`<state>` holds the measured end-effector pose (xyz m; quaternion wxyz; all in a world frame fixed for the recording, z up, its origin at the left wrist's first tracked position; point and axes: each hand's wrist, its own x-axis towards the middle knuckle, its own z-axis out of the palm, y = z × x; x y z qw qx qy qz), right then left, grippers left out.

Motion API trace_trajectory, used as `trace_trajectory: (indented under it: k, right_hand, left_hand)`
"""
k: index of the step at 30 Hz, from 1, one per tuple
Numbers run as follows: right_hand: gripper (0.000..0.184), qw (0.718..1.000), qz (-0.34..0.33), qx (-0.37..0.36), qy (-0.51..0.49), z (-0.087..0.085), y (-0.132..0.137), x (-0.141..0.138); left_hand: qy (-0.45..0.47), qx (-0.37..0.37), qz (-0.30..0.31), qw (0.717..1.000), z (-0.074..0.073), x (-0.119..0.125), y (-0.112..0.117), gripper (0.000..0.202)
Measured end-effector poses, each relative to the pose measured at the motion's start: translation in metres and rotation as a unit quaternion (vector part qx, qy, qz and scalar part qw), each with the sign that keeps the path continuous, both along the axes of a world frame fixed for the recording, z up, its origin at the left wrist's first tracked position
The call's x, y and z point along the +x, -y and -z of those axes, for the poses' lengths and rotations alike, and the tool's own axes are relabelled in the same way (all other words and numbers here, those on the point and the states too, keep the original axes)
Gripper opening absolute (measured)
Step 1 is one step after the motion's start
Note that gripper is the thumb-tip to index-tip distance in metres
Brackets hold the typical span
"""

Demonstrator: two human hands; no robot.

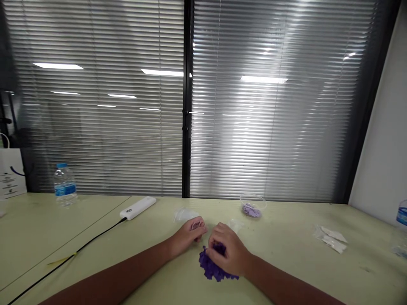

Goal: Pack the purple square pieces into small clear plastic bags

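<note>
My left hand [188, 234] is curled closed just above the table. A thin pale edge shows between its fingers, too small to name. Close beside it, my right hand [229, 250] has its fingers bent, with thumb and fingers closed on a deep purple ruffled piece [212, 269] with a jagged edge. Part of that piece is hidden under the palm, and its material is hard to tell. Beyond the hands stands a clear round tub [253, 202] with light purple bits [252, 211] in it. A clear plastic bag [185, 214] lies behind my left hand.
Another clear wrapper [235, 224] lies past my right hand. White packets [332, 239] rest at right. A white power bank [138, 208] with a black cable [90, 246] lies left. Water bottles [65, 185] stand at both sides; a paper bag [12, 173] is far left.
</note>
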<state>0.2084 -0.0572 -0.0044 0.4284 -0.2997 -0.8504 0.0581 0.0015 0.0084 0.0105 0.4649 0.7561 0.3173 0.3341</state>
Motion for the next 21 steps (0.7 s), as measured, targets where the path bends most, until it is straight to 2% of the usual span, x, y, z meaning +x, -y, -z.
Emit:
trace_trajectory:
  k: [1,3,6,9,14,21]
  right_hand:
    - [0.010,0.999,-0.022,-0.002,0.024,0.001,0.000,0.000]
    - [0.017,0.997,-0.053,-0.002,0.063,0.003,-0.001,-0.001]
    - [0.033,0.994,-0.069,-0.003,0.090,0.006,-0.003,0.000]
    - [0.039,0.992,-0.074,-0.002,0.103,0.010,-0.006,0.000]
    - [0.032,0.995,-0.044,-0.002,0.090,0.017,-0.010,-0.001]
    - [0.021,0.997,-0.038,0.000,0.060,0.021,-0.012,-0.002]
  left_hand:
    - [0.000,-0.003,-0.001,1.000,-0.001,0.000,0.001,0.043]
    - [0.001,-0.007,-0.004,1.000,-0.001,0.000,0.003,0.042]
    - [0.002,-0.006,-0.008,1.000,-0.002,0.001,0.005,0.042]
    - [0.002,0.000,-0.007,1.000,-0.002,0.001,0.005,0.043]
    - [-0.003,0.008,0.004,1.000,-0.002,0.000,0.005,0.040]
    - [-0.012,0.012,0.007,1.000,0.001,0.000,0.003,0.033]
